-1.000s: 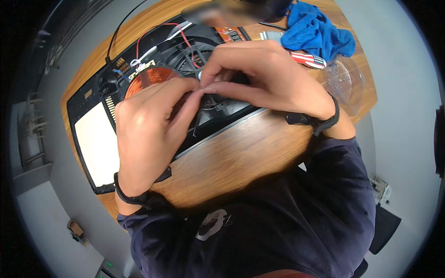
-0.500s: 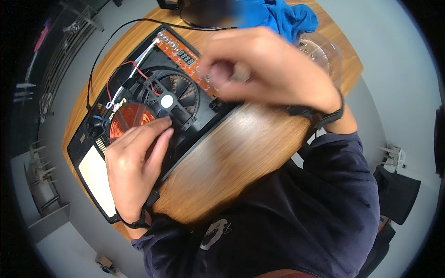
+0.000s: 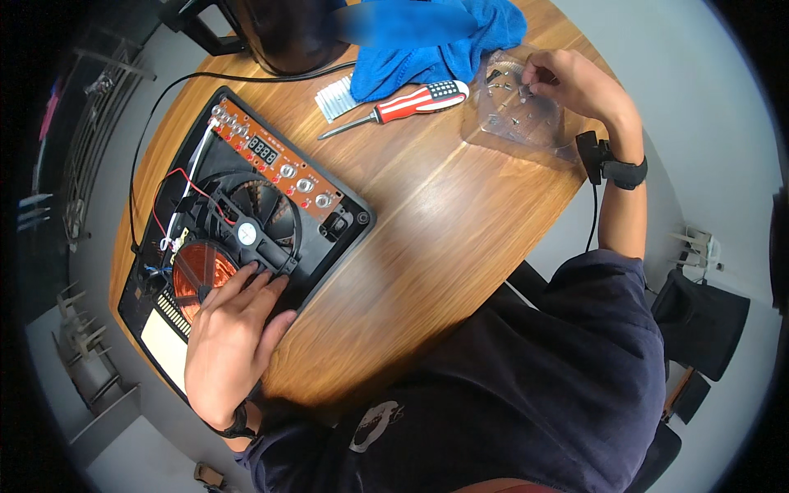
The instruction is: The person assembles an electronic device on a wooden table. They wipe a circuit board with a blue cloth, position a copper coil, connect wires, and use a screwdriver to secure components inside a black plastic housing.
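An opened induction cooker base (image 3: 349, 242) lies at the left of the table. Inside it are a copper coil (image 3: 196, 271), a black fan (image 3: 265, 209) and an orange control board (image 3: 275, 164) with a small display. Fingers stretched out, my left hand (image 3: 230, 333) rests on the cooker between coil and fan, covering part of the coil. Far to the right, my right hand (image 3: 571, 82) reaches into a clear plastic tray (image 3: 514, 148) holding small screws (image 3: 514, 122). Its fingertips are pinched together; whatever is between them is too small to make out.
A red, white and black screwdriver (image 3: 415, 103) lies left of the tray, beside a pale striped packet (image 3: 335, 99). Behind are a blue cloth (image 3: 394, 67) and a dark rounded appliance (image 3: 283, 37). A black cable (image 3: 177, 92) curves around the cooker's far side.
My right hand has moved from over the control board to the plastic tray at the right. My left hand has opened from a near pinch to lie flatter. The view has shifted.
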The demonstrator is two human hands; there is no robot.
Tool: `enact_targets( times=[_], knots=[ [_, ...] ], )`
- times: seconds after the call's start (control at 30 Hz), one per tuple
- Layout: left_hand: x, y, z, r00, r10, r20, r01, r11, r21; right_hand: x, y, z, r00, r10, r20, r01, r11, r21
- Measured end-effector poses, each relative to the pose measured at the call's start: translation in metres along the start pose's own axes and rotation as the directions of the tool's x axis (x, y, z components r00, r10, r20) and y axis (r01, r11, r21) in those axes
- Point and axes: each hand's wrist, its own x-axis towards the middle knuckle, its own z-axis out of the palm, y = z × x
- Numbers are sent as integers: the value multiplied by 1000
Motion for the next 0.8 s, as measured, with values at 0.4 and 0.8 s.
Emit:
enact_targets(
  times=[0.4, 0.8],
  knots=[
    [13, 6, -8, 999, -13, 37, 13, 1000, -9, 18, -9, 3, 975, -146, 170, 146, 989, 13],
    [14, 5, -10, 998, -26, 50, 28, 999, -40, -13, -37, -11, 986, -93, 137, 109, 988, -112]
  ],
)
